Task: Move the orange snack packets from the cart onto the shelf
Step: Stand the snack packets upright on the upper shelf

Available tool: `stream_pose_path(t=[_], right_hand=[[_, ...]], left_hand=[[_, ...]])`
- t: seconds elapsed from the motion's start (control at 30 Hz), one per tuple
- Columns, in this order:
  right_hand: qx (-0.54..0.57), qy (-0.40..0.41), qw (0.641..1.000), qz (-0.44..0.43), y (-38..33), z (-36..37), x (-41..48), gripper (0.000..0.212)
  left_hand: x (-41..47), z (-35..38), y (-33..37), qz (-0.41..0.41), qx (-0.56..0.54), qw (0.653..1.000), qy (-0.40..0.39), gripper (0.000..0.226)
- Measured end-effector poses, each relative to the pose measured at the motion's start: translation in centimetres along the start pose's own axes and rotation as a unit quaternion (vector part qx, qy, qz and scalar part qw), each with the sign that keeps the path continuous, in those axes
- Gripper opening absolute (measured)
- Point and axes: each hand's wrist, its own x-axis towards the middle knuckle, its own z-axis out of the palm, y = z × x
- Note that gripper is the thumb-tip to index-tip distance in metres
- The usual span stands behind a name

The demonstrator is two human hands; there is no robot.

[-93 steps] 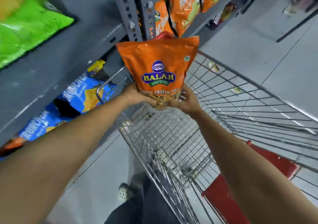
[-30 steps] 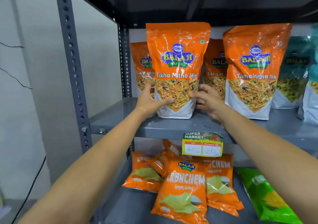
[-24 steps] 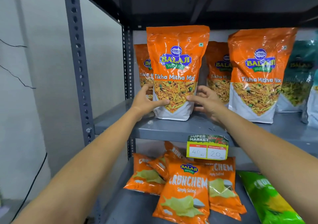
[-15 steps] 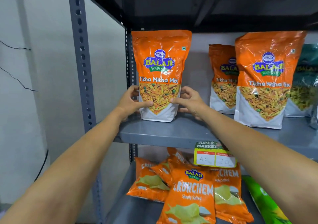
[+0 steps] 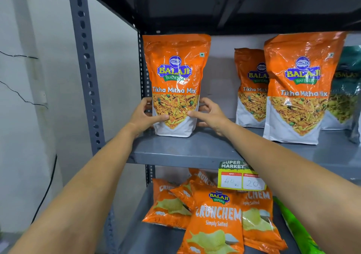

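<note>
An orange Balaji "Tikha Mitha Mix" packet [image 5: 175, 74] stands upright at the left end of the grey metal shelf [image 5: 187, 152], close to the rear upright. My left hand [image 5: 145, 117] grips its lower left side and my right hand [image 5: 210, 115] grips its lower right side, thumbs on the front. Two more orange packets of the same kind stand further right: one at the front [image 5: 300, 89], one behind it [image 5: 251, 87]. The cart is out of view.
A dark green packet [image 5: 345, 89] stands at the right end of the shelf. Below lie several orange Crunchem chip bags [image 5: 214, 224] and a green bag [image 5: 298, 232]. A price tag [image 5: 241, 175] hangs on the shelf edge. A perforated grey upright [image 5: 86, 68] and a white wall stand at left.
Both hands slid the held packet leftward along the shelf to its left end, covering the packet that stood behind there. It now rests on its base.
</note>
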Motion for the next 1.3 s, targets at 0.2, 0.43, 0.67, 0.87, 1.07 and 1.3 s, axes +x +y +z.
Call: stream_pose_path(t=[0.2, 0.43, 0.67, 0.87, 1.07, 1.3], right_hand=[[-0.412, 0.074, 0.869, -0.264, -0.3, -4.6, -4.3, 0.036], [-0.589, 0.098, 0.724, -0.345, 0.1, -14.8, -12.3, 0.022], [-0.176, 0.443, 0.865, -0.158, 0.5, -22.9, -13.3, 0.036], [0.019, 0.351, 0.935, 0.045, 3.5, -25.9, -11.0, 0.037], [-0.001, 0.241, 0.97, 0.021, 2.8, -24.6, -10.5, 0.018], [0.011, 0.154, 0.988, -0.004, 2.2, -23.1, -10.2, 0.017]], left_hand=[[-2.9, 0.8, 1.2, 0.11, 0.133, 0.967, 0.186, 0.053], [-5.9, 8.0, 4.4, 0.366, 0.292, 0.882, 0.055, 0.031], [-4.9, 21.1, 9.5, 0.17, 0.073, 0.983, -0.014, 0.044], [-3.6, 25.8, 8.9, -0.029, -0.013, 0.992, -0.119, 0.075], [-2.8, 25.7, 9.0, -0.015, -0.053, 0.99, -0.131, 0.081], [-2.8, 24.7, 8.7, -0.002, -0.063, 0.997, -0.053, 0.069]])
